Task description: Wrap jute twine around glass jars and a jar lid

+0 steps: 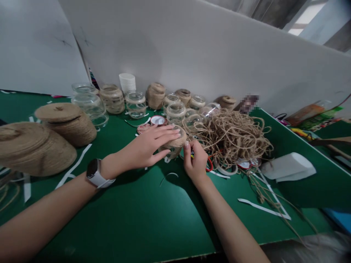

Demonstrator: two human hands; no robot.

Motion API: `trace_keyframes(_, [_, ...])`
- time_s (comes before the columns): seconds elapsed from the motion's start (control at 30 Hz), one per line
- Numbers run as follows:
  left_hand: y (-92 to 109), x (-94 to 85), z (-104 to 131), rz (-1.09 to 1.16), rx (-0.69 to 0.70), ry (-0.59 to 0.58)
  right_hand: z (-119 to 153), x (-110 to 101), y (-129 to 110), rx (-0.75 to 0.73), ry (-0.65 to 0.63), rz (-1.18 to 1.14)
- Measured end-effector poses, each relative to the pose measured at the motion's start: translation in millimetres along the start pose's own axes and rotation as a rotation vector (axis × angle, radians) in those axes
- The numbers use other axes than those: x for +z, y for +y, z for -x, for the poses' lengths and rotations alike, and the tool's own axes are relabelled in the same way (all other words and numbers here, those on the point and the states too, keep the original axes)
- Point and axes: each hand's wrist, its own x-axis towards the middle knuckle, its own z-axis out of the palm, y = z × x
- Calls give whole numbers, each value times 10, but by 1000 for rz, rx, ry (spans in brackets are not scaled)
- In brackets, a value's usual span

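Note:
A glass jar [175, 146], its upper part wrapped in brown twine, stands on the green table [164, 219] under my hands. My left hand [148, 142], with a watch on the wrist, lies over the jar's top with its fingers spread. On the jar's right side my right hand [196, 159] is closed, thumb and forefinger pinched at the edge of the twine; what lies between the fingertips is too small to name. A large tangle of loose twine [238, 135] is just to the right.
Glass jars [135, 104] and twine-wrapped jars [156, 95] stand along the back by a stack of white cups [127, 83]. Large twine-covered containers [65, 122] are at left. Red-handled scissors [210, 164], paper strips [263, 208] and a white roll [290, 166] lie right.

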Motion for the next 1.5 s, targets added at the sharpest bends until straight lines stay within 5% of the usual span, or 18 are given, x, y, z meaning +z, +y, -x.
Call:
trace_keyframes(0.57, [36, 51, -9, 53, -33, 147, 0, -25, -2, 20, -11, -8])
trace_keyframes(1.5, [137, 117, 2, 12, -55, 141, 24, 1, 21, 37, -23, -30])
